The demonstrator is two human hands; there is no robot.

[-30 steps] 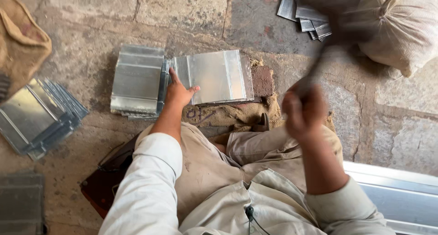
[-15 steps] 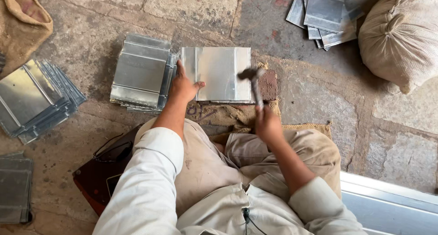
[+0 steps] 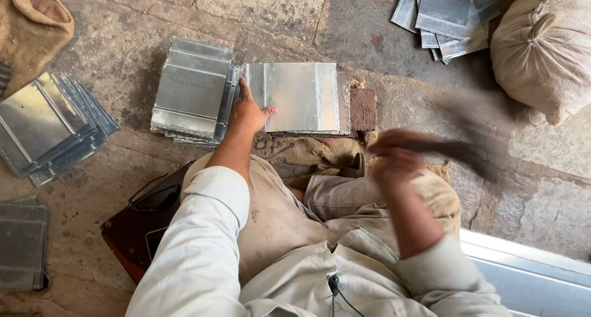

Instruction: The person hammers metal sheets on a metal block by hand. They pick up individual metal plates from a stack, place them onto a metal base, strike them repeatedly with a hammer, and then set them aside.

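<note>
2 hands work here. Your left hand [image 3: 249, 112] lies flat, fingers spread, pinning the metal sheet [image 3: 300, 97] on the stone floor [image 3: 271, 9]. Your right hand [image 3: 394, 160], fist closed round the hammer [image 3: 458, 149], has swung back off the sheet since half a second ago, blurred, wrist cocked outward, so another blow looks ready. A stack of sheets [image 3: 191, 86] sits just left.

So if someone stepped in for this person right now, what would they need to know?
Left hand: flat, pressing the near left corner of the metal sheet that lies on the stone floor.
Right hand: closed on a hammer, blurred in mid-swing to the right of the sheet.
Stack of like sheets sits just left of the hand; more piles lie around.
Done: sheet laid out and held.
Left: whether hammering on it is finished cannot be told.
</note>
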